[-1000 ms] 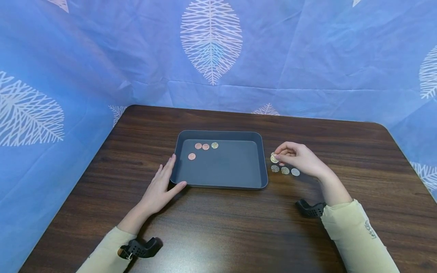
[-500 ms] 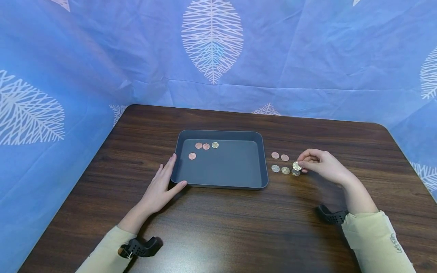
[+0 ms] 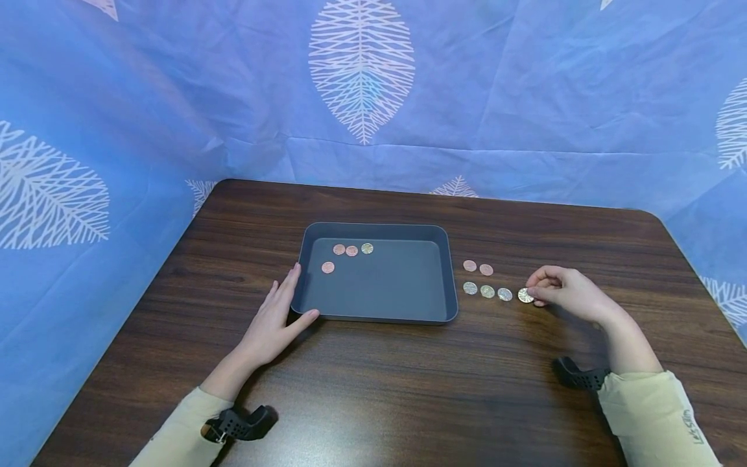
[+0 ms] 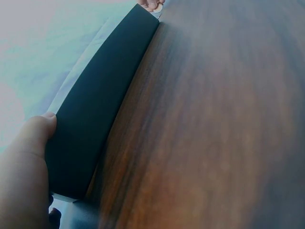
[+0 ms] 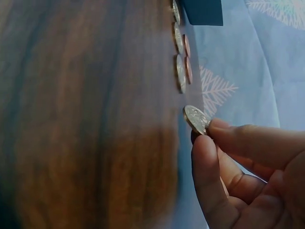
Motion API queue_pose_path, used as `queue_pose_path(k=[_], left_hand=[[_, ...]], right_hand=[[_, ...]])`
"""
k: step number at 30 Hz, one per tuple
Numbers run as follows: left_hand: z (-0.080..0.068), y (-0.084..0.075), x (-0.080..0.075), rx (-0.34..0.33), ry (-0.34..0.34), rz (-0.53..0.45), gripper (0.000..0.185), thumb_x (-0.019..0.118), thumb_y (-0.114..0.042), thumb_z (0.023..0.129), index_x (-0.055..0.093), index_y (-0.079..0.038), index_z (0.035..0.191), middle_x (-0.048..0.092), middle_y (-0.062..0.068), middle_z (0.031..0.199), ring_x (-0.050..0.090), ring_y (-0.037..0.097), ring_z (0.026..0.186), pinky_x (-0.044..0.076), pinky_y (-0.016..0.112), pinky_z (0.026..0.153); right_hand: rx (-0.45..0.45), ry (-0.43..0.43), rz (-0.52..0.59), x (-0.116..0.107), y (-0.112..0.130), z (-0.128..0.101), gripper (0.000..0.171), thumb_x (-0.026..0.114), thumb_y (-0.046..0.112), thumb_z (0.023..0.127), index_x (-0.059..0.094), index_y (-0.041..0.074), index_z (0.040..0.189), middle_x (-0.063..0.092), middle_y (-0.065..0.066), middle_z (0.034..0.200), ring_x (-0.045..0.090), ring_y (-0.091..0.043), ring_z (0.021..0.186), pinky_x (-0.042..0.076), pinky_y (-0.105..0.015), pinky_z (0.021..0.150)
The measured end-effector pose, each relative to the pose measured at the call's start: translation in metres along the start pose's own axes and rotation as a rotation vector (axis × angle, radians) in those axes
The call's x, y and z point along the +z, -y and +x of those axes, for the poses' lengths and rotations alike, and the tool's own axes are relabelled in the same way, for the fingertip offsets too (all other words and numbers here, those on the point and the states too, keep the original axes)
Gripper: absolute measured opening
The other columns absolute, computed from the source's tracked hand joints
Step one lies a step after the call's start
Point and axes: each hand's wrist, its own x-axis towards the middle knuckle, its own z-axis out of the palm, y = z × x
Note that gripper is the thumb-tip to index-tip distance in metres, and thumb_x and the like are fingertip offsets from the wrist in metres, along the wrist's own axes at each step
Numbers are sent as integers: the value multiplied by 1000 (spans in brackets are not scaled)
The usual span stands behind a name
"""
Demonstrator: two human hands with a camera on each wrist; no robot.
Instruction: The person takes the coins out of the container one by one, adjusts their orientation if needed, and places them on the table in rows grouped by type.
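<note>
My right hand pinches a pale gold coin between thumb and fingertips, tilted close over the table at the right end of a row of coins. That row has a silver coin, a pale gold one and another silver coin. Behind them lie two copper coins. My left hand rests with spread fingers at the near left corner of a dark grey tray, its thumb against the front wall in the left wrist view. Inside the tray are several coins, copper ones and a gold one.
The dark wood table reaches back to a blue cloth with white leaf prints, which hangs behind it and along the left. Each wrist wears a black camera band.
My right hand has carried the gold coin rightward from above the copper coins, past the silver one, to the end of the front row. The left hand and tray stay put.
</note>
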Motion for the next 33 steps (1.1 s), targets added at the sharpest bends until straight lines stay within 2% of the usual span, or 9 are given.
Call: queue_pose_path(k=[4,15,21,28,33], left_hand=[[0,0,0,2,1,1,86,57,-45,94,5,-16,155,9,6,159,11,19,144,5,47,115],[0,0,-1,8,-2,-1,86,57,-44,94,5,-16,155,8,4,159,11,18,144,5,47,115],[0,-1,-1,6,-3,-4,85,57,-44,94,5,-16,155,8,4,159,11,18,144,5,47,115],[0,-1,-1,7,-4,4,86,58,-44,94,4,-17,155,9,5,159,11,18,144,5,47,115],[0,-1,-1,13,-5,1,86,57,-44,94,4,-17,155,9,6,159,11,18,144,5,47,115]], right_hand=[[9,-13,-8,1,-4,1,23,60,16,95,58,-5,106,65,-11,89,63,-18,75,53,-31,66],[-8,-75,-185,5,-2,3,18,65,21,92,65,4,98,66,-4,86,60,-16,74,47,-32,66],[-25,-93,-271,7,2,4,8,61,13,92,68,7,93,63,-1,80,56,-17,69,43,-34,65],[-18,-96,-278,8,3,4,10,60,14,92,68,8,93,62,-1,78,54,-16,67,42,-34,64],[-25,-111,-258,8,2,3,12,61,16,93,67,6,97,64,-1,82,57,-16,72,44,-34,66]])
